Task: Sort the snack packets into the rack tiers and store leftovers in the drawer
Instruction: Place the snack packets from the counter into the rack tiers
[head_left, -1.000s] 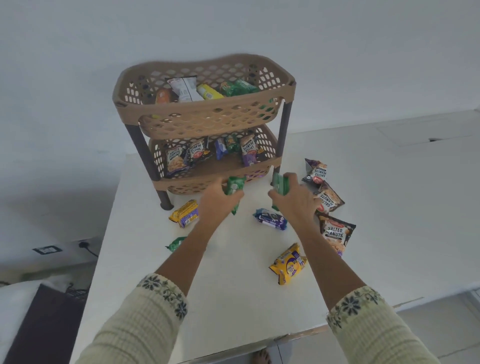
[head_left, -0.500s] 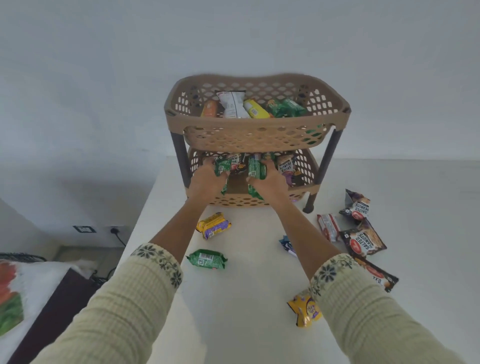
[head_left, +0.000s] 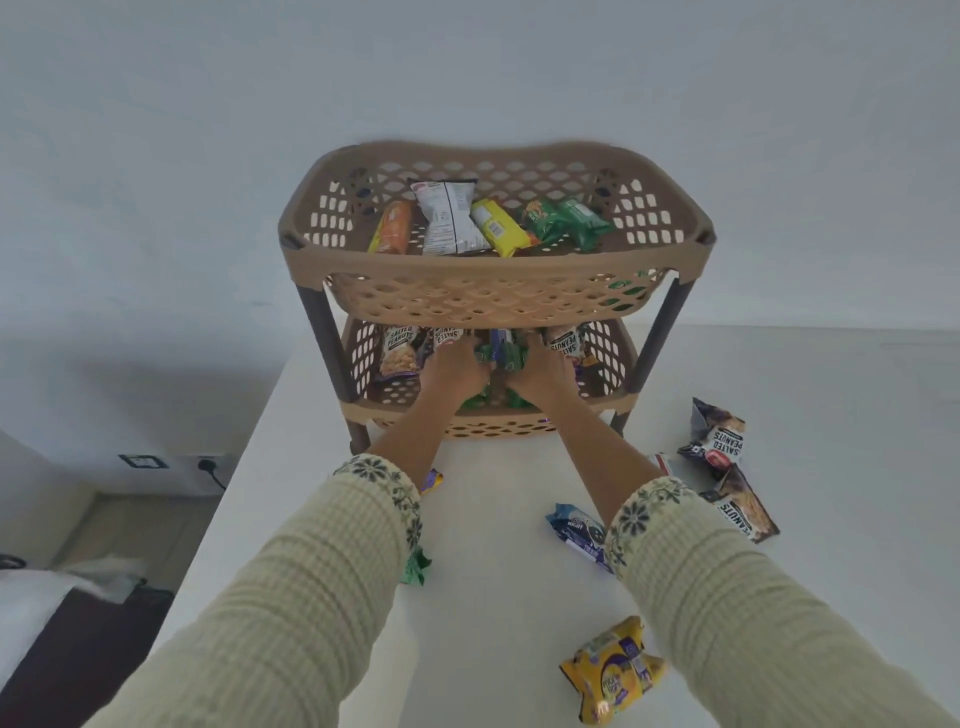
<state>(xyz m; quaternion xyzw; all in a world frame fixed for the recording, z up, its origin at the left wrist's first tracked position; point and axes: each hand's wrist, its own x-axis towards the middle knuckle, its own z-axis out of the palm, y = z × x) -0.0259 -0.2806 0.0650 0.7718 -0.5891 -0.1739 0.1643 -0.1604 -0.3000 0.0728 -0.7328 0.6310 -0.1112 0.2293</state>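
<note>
Setting two green packets (head_left: 501, 358) into the lower tier (head_left: 498, 418) of the brown rack, gripping one in the left hand (head_left: 452, 371) and one in the right hand (head_left: 540, 371), holding both hands close together with fingertips hidden under the upper tier (head_left: 493, 265). Judging these pouches to be light, soft and crinkly, probably slick on the face and easily crushed, so favouring a gentle grip across the middle or by a crimped end. Leaving salted peanuts packets (head_left: 719, 441), a blue packet (head_left: 579, 535) and a yellow biscuit packet (head_left: 613, 675) lying loose on the white table (head_left: 493, 623).
</note>
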